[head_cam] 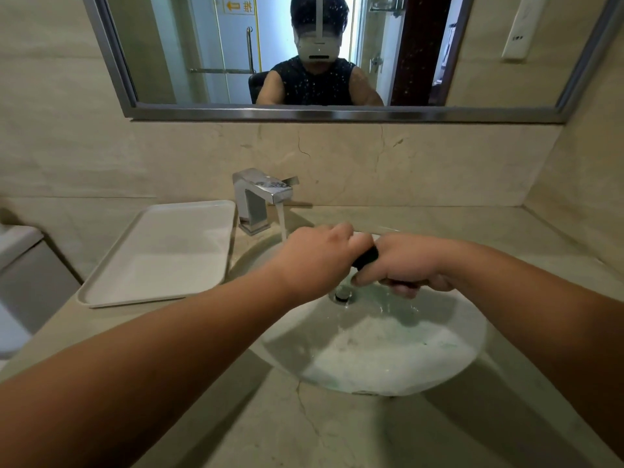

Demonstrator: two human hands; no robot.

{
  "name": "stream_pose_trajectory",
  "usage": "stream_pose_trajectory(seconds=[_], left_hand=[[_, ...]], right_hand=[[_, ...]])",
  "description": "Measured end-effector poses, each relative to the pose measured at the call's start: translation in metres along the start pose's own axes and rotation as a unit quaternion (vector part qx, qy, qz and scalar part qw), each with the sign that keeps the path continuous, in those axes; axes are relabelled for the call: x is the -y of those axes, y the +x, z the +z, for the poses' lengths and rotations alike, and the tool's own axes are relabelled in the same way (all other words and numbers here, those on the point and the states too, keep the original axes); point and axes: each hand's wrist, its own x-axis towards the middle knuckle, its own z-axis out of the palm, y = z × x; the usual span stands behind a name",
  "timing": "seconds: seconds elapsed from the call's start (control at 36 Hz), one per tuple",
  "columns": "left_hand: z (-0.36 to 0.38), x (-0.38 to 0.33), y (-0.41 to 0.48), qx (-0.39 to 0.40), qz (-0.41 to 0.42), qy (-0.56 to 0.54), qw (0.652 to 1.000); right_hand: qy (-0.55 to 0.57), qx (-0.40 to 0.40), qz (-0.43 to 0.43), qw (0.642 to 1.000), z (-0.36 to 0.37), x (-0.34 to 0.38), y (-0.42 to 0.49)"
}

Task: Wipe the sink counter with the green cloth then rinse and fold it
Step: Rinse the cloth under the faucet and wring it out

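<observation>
Both bare forearms enter from the near edge of the counter [337, 434] and converge over the sink basin [388, 352]. The left hand [314, 261] and the right hand [405, 265] meet above the far half of the basin, knuckles up, almost touching. Both sets of fingers are curled closed into fists around a dark, tightly bunched cloth [366, 257]; only a short section of it shows in the gap between the two hands, and its colour reads as near black in this light. The rest of the cloth is hidden inside the fists.

Directly under the hands, water drips into the basin beside the drain plug [343, 293]. The pooled water carries a green tint and white foam across the near half of the basin.

At the far left rim of the basin stands a square chrome faucet [261, 197]. A stream of water [282, 221] runs from its spout and falls just left of the left hand; whether it touches the hand cannot be determined.

A white rectangular tray [162, 251] lies on the counter along the left edge, just beside the faucet base. A framed mirror [337, 114] hangs on the wall above the counter's far edge.
</observation>
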Motion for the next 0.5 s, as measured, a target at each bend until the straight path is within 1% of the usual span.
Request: stream_pose_trajectory(seconds=[0.06,0.08,0.11,0.14,0.17,0.19,0.22,0.25,0.28,0.31,0.33,0.36,0.39,0.44,0.47,0.5], left_hand=[[-0.007,0.000,0.002,0.024,-0.121,-0.075,0.990],[-0.009,0.002,0.004,0.050,-0.187,-0.148,0.970],[-0.010,0.007,0.006,0.076,-0.248,-0.247,0.934],[-0.012,0.013,0.008,0.096,-0.308,-0.362,0.875],[-0.014,0.019,0.008,0.121,-0.359,-0.472,0.796],[-0.014,0.025,0.008,0.151,-0.395,-0.562,0.711],[-0.016,0.029,0.008,0.181,-0.413,-0.629,0.634],[-0.019,0.032,0.008,0.210,-0.414,-0.679,0.569],[-0.022,0.035,0.008,0.243,-0.397,-0.718,0.517],[-0.026,0.037,0.009,0.276,-0.368,-0.745,0.483],[-0.029,0.038,0.010,0.310,-0.330,-0.762,0.462],[-0.033,0.037,0.010,0.347,-0.289,-0.771,0.450],[-0.036,0.035,0.010,0.382,-0.252,-0.770,0.445],[-0.042,0.027,0.010,0.446,-0.193,-0.744,0.459],[-0.043,0.024,0.010,0.471,-0.173,-0.726,0.470],[-0.044,0.020,0.009,0.490,-0.162,-0.709,0.481]], right_hand=[[0.080,-0.062,-0.025,0.995,0.001,0.003,-0.004],[0.113,-0.108,-0.051,0.986,0.003,0.005,-0.006],[0.125,-0.162,-0.089,0.975,0.005,0.006,-0.008],[0.114,-0.222,-0.135,0.959,0.007,0.006,-0.009],[0.084,-0.273,-0.186,0.940,0.009,0.006,-0.012],[0.039,-0.301,-0.236,0.923,0.011,0.005,-0.014],[-0.025,-0.309,-0.275,0.910,0.014,0.002,-0.016],[-0.107,-0.306,-0.300,0.897,0.017,-0.003,-0.016],[-0.194,-0.302,-0.308,0.881,0.021,-0.009,-0.014],[-0.271,-0.309,-0.306,0.859,0.024,-0.016,-0.011],[-0.330,-0.331,-0.310,0.828,0.026,-0.021,-0.007],[-0.366,-0.363,-0.330,0.791,0.027,-0.024,-0.004],[-0.384,-0.395,-0.368,0.749,0.026,-0.025,-0.002],[-0.390,-0.432,-0.456,0.673,0.025,-0.022,0.000],[-0.386,-0.434,-0.490,0.651,0.025,-0.019,0.000],[-0.382,-0.431,-0.509,0.639,0.025,-0.015,0.000]])
